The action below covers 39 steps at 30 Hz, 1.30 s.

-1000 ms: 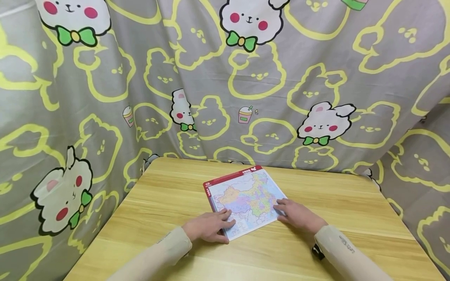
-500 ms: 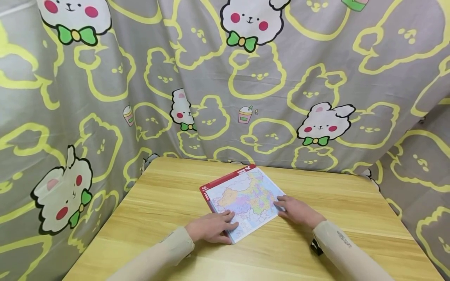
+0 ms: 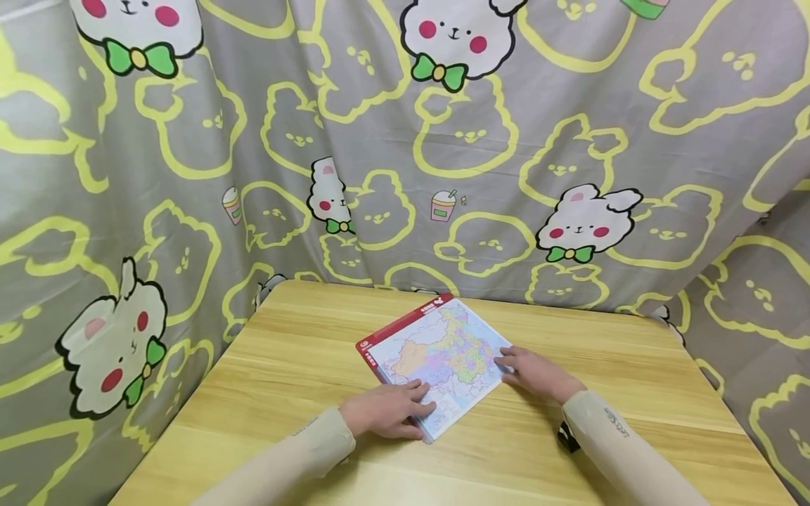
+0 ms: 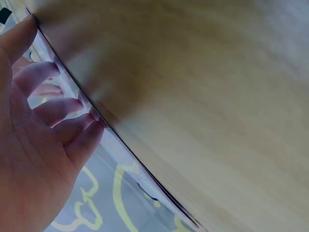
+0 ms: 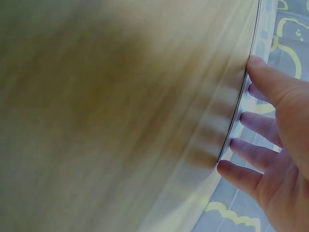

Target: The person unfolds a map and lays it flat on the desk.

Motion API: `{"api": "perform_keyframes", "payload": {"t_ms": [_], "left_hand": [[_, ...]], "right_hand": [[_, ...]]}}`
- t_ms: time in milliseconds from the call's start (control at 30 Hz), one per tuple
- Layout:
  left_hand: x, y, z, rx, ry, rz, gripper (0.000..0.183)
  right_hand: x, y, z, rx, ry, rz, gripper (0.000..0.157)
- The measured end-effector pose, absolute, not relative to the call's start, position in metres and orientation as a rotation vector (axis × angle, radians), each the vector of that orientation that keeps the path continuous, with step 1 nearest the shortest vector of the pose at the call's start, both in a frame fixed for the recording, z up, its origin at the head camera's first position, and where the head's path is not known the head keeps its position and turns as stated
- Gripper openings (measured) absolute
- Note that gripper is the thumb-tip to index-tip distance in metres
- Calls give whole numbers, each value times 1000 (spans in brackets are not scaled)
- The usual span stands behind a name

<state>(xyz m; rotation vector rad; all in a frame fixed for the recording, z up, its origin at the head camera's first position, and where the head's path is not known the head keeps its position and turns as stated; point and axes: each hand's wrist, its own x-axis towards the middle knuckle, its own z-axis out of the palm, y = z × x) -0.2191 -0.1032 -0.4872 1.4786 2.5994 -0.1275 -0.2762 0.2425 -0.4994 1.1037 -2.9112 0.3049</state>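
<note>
A thin flat map board [image 3: 436, 351] with a red border along its top and left lies tilted on the wooden table in the head view. Coloured regions on pale blue and white cover its face. My left hand [image 3: 386, 409] rests on the near left corner, fingers spread over the printed face and thumb at the edge. At the right edge, my right hand [image 3: 538, 372] touches the board with its fingertips. In the left wrist view the fingertips of the left hand [image 4: 43, 130] meet the board's face. The right hand [image 5: 275, 130] lines its fingertips along the thin edge.
The wooden table [image 3: 266, 379] extends around the board on all sides. A grey curtain [image 3: 380, 126] with yellow outlines and white rabbit faces hangs behind the table and along both sides.
The map board has turned counterclockwise on the table, its near corner shifting right and its top left corner coming nearer. The left hand has slid slightly right; the right hand slightly away.
</note>
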Motion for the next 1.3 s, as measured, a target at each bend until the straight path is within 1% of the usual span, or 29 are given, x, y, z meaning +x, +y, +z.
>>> {"api": "perform_keyframes", "payload": {"t_ms": [300,500,667,1000,1300], "left_hand": [[-213,-88,-485,1510,2584,-167,56],[-213,-88,-483,1483,2604,-131,54],[-220,-96,-478,1367,2659,-49,56],[-254,-129,-472,1054,2737,62,61],[-274,-156,-474,904,2784,182,64]], "right_hand": [[-280,248,-502,1039,-2948,295,36],[-276,246,-499,1020,-2948,264,36],[-265,238,-496,1061,-2926,225,37],[-240,213,-492,1224,-2845,217,36],[-217,184,-492,1318,-2786,200,38]]}}
